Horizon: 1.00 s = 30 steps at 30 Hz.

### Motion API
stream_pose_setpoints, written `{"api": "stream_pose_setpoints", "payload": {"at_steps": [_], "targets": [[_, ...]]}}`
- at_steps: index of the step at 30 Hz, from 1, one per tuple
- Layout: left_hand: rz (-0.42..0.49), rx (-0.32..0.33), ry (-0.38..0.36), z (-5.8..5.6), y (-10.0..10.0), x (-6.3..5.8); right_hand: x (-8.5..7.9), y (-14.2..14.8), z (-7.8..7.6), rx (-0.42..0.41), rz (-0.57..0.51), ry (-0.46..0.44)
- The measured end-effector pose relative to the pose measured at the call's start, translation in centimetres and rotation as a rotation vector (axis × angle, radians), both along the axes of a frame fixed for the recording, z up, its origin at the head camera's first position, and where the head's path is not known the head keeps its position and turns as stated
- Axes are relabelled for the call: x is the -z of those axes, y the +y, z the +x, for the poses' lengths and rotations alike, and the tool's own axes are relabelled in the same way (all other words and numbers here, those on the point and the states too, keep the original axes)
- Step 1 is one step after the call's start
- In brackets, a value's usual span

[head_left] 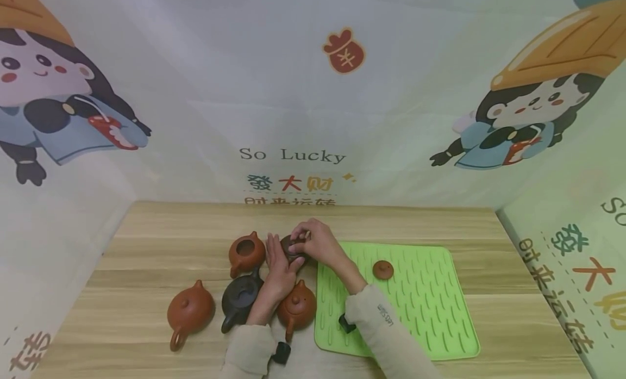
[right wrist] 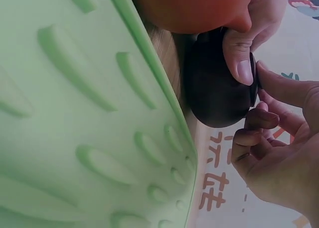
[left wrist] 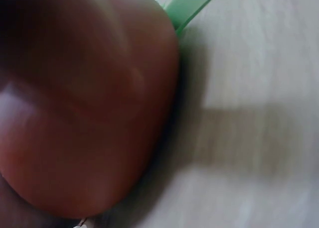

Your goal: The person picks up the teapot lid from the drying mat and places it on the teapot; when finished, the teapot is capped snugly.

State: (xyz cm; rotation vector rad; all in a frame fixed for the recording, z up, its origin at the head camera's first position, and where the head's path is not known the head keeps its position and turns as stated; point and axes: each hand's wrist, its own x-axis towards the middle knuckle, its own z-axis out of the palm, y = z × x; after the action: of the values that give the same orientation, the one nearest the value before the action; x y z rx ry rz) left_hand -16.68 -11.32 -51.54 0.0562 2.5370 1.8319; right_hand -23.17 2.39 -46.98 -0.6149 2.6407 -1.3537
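Observation:
A small dark teapot (right wrist: 214, 93) stands at the mat's left edge, partly covered by both hands in the head view. My left hand (head_left: 277, 274) holds its body, thumb on the near side and fingers stretched along the other. From above, my right hand (head_left: 320, 247) pinches the dark lid (head_left: 293, 249) at the teapot's top, its other fingers curled. Just below the left wrist is a lidded reddish-brown teapot (head_left: 296, 309), which fills much of the left wrist view. An uncovered reddish-brown teapot (head_left: 256, 255) sits left of the left fingers.
Another dark teapot (head_left: 240, 293) lies beside the left forearm, with a lidded reddish-brown teapot (head_left: 192, 309) farther left. On the green ridged mat (head_left: 425, 308) rests a loose reddish-brown lid (head_left: 383, 269). Printed cloth (head_left: 293, 112) hangs behind the wooden table (head_left: 499, 292).

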Motion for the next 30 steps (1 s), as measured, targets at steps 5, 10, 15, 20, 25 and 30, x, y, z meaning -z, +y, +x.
{"api": "stream_pose_setpoints", "payload": {"at_steps": [5,10,15,20,25,30], "targets": [[0.003,0.000,0.016,-0.1,0.0,0.0,-0.1,0.0,0.1,0.021,0.003,-0.009],[0.000,-0.001,0.001,0.0,0.2,-0.1,0.3,0.5,0.4,0.002,0.010,0.031],[0.001,-0.007,0.005,-0.1,0.2,-0.3,-0.2,2.4,1.2,0.018,0.003,0.089],[0.008,0.004,-0.019,0.0,-0.7,-0.7,-1.4,6.7,2.1,0.096,-0.019,0.096],[0.008,0.063,-0.090,0.5,-2.4,-1.6,-1.8,12.0,3.1,0.172,-0.033,0.076],[-0.081,0.136,0.070,0.9,-4.4,-1.9,-1.5,16.6,4.8,0.248,-0.029,0.050]]}}
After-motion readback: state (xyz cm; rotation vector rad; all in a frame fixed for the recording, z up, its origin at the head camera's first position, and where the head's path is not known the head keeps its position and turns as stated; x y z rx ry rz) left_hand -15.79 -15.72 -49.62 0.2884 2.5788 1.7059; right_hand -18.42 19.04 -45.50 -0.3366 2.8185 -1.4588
